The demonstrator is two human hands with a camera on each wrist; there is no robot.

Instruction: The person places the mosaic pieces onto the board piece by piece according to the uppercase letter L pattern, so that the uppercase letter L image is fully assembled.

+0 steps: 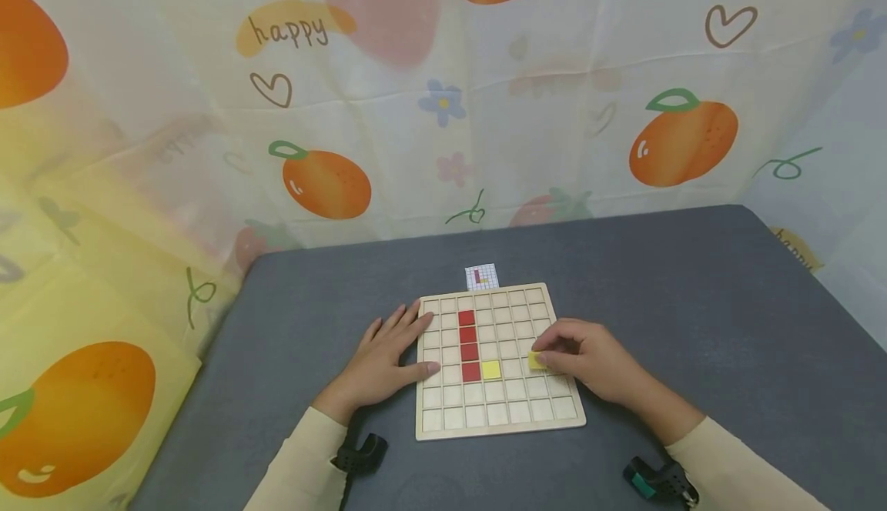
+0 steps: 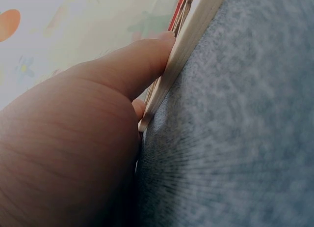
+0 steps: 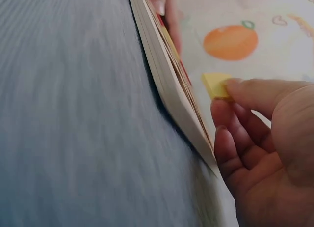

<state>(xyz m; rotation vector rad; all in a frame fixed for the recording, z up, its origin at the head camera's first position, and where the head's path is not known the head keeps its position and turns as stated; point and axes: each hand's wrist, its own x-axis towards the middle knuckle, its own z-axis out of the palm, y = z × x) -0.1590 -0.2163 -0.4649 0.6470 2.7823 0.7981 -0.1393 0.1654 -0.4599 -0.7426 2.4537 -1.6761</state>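
Note:
A wooden grid board (image 1: 499, 429) lies on the grey table. Several red square tiles (image 1: 469, 352) form a column in its cells, and one yellow tile (image 1: 491, 370) sits right of the lowest red one. My right hand (image 1: 596, 359) pinches another yellow tile (image 3: 216, 85) between thumb and fingers, over the board's right part. In the right wrist view that tile is held tilted above the board's surface. My left hand (image 1: 384, 357) rests along the board's left edge with fingers spread, its thumb (image 2: 152, 55) lying on the rim.
A small card (image 1: 481, 276) printed with a grid and a red and yellow pattern lies against the board's far edge. Grey tabletop (image 1: 693, 303) surrounds the board. A fruit-patterned cloth (image 1: 527, 134) hangs behind and at the sides. Each wrist wears a black band (image 1: 360, 455).

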